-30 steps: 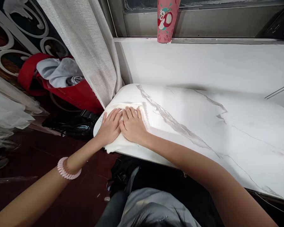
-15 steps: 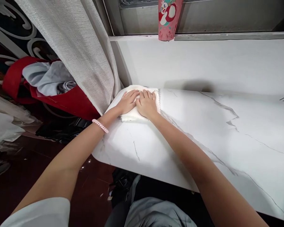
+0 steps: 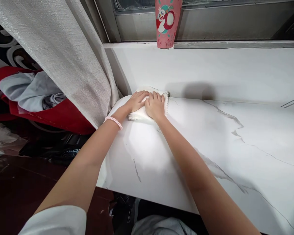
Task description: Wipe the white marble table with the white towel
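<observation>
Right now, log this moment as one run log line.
left hand: on cloth | right hand: on cloth, beside left hand | cloth: on table, at far edge near wall | cup: upright, beyond table

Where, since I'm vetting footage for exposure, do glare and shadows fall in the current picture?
In the head view, glare whitens the tabletop just nearer than the cloth, a soft shadow darkens the wall to the cloth's right, and the floor at lower left is very dark.

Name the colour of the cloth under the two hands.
Off-white: the cloth shows best in the head view, the only one here.
</observation>
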### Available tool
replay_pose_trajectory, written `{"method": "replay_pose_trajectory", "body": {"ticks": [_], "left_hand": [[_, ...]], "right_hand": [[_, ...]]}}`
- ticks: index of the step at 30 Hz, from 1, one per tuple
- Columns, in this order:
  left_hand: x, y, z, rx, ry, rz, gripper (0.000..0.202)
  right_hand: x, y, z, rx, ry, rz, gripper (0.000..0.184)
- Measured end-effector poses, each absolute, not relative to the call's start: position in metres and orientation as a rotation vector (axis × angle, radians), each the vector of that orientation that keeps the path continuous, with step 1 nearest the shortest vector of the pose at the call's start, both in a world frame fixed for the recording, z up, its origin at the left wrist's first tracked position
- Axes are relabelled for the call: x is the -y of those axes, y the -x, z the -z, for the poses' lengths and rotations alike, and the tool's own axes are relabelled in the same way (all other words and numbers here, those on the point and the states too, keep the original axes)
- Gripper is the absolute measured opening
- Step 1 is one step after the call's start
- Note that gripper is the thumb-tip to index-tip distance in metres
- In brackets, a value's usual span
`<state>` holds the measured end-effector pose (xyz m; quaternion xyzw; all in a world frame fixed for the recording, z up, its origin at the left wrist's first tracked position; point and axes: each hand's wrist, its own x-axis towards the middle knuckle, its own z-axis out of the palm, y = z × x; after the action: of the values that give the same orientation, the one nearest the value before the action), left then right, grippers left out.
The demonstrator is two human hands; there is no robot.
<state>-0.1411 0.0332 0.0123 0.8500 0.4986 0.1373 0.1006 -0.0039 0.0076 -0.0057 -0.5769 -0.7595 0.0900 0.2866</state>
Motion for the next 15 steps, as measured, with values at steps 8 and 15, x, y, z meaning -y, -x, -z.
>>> {"method": "replay_pose_trajectory", "body": {"ticks": [8, 15], "left_hand": [[-0.002, 0.139, -0.006, -1.589, -2.491, -0.388, 0.053], [0.095, 0.142, -0.004, -1.779, -2.408, -0.394, 0.053]], "right_hand": [[0.021, -0.007, 0.0, 2.144, 1.51, -0.248, 0.05], [0.093, -0.009, 0.001, 2.275, 1.34, -0.252, 0.051]]}}
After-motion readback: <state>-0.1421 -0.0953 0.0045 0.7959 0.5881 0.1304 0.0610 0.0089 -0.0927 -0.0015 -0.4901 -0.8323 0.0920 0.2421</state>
